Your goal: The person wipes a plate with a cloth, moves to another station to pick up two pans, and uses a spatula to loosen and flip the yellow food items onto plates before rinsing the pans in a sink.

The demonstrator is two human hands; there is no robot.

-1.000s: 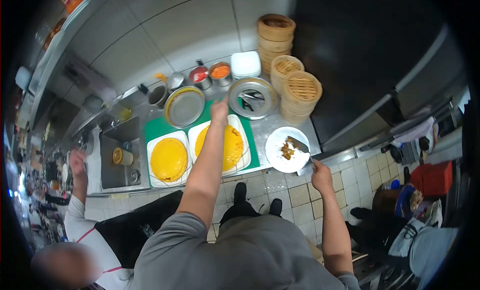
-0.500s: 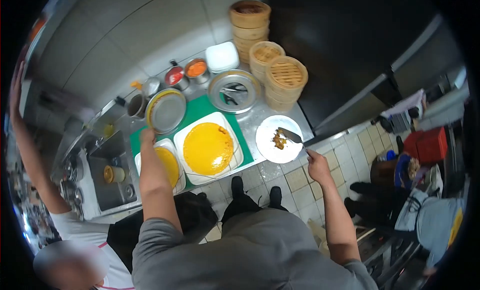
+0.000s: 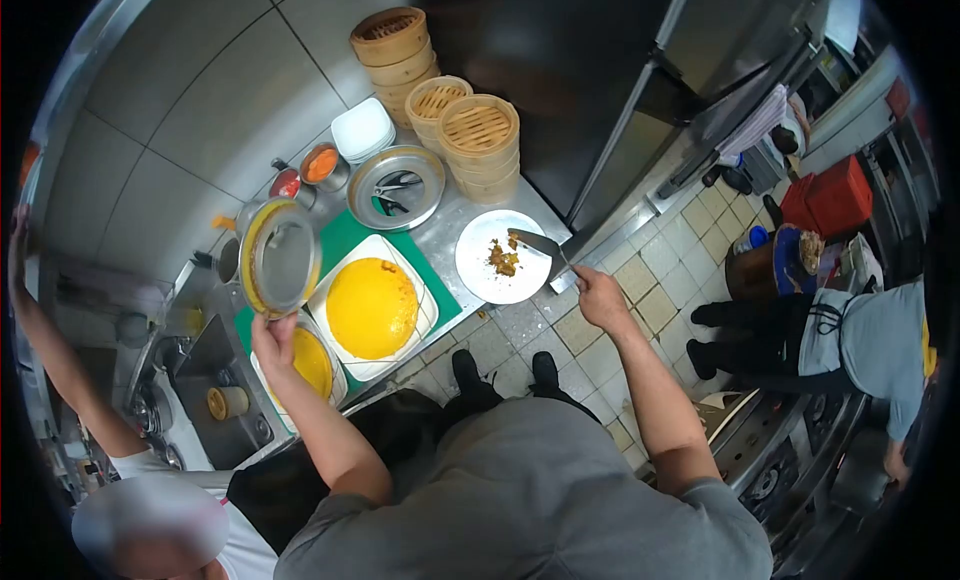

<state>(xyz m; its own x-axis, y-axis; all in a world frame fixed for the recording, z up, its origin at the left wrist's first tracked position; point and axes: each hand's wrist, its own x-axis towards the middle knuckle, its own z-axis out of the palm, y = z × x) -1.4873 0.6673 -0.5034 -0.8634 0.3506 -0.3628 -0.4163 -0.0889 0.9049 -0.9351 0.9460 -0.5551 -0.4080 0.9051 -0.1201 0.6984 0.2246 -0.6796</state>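
My left hand (image 3: 277, 342) grips the near rim of a round metal pan (image 3: 283, 258) with yellow residue along its edge, held tilted above the counter. Beneath that hand lies a yellow round cake (image 3: 312, 365) on a white tray, partly hidden. A larger yellow round cake (image 3: 372, 308) rests on a square white plate (image 3: 425, 315) over a green board (image 3: 447, 302). My right hand (image 3: 600, 298) is closed round the handle of a spatula (image 3: 533, 242), whose dark blade is over a white plate (image 3: 480, 280) with brown and yellow scraps (image 3: 503, 260).
Bamboo steamers (image 3: 480, 145) stand at the back, near stacked white dishes (image 3: 362, 130) and a metal pan (image 3: 396, 188) holding scissors. A sink (image 3: 215, 365) is at left. One person (image 3: 75, 380) stands at left, another (image 3: 860, 345) at right.
The view has turned, shifting the counter leftward. My left hand has raised the round metal pan and tilted it. The spatula blade remains over the plate in my right hand.
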